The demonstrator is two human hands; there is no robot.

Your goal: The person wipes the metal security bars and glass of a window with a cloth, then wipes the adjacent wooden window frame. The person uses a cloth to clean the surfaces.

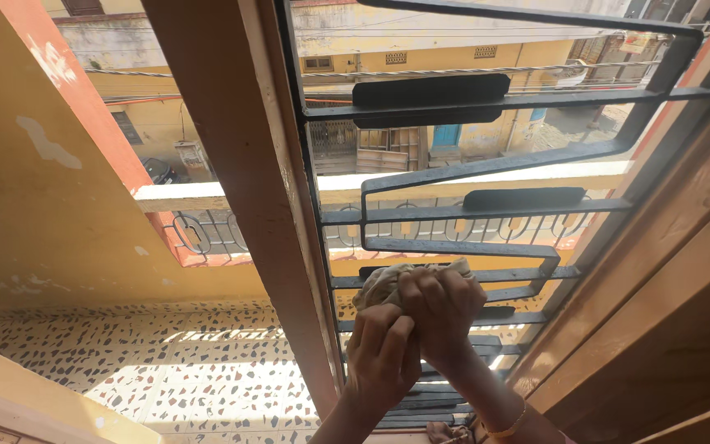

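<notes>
A crumpled beige cloth [388, 279] is being pressed against the lower bars of the dark metal window grille [486, 168], bunched up just above the knuckles of the two hands. The right hand [444, 306] is closing into a fist around the cloth, fingers curled over it, and the left hand [381, 353] is sitting just below and touching it, also closing tight, though whether it is gripping a tail of the cloth or only bracing the right wrist I cannot tell from here. A thin bangle [509, 426] is showing on the right wrist. To wipe these bars well, I would judge that the cloth is best wrapped partly round each flat bar and drawn along its length, so top and underside are both being reached rather than just the face. The gaps between bars are looking narrow, and the bent corners of the grille pattern are lying close to the knuckles, so strokes are probably better kept short there. The wooden window frame [273, 205] is hemming the hands in on the left, and a sloping wooden shutter [667, 312] is crowding them on the right; the freest room is lying upward along the grille. Beyond it, yellow buildings [421, 62] and a speckled ledge [166, 362] are sitting in sunlight.
</notes>
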